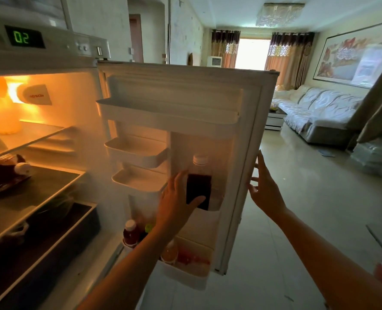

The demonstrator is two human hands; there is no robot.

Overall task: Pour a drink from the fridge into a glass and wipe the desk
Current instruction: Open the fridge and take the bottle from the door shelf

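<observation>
Spread fingers and thumb of the left hand (176, 198) curve around the lower, dark part of the drink bottle (199, 186), the thumb lying across its front; whether the palm already presses the bottle cannot be told. That bottle is clear with a white cap and a dark liquid filling its lower half, and it stands upright in a pocket of the fridge door (237, 121), on the side of the door nearest its free edge. At that free edge the right hand (265, 189) rests with fingers extended and loosely apart, fingertips against the door's rim, not wrapped around anything.

Higher on the fridge door, a long shelf (167, 108) runs across its width, and two small trays (136, 151) sit below it on the hinge side. At the bottom of the door, a bin holds a red-filled bottle with a white cap (129, 231) and other containers too blurred to name. Beyond the hinge side of the door, the lit fridge interior (40, 135) shows glass shelves with dim items on them, and a green display (24, 38) above reads 02.
</observation>
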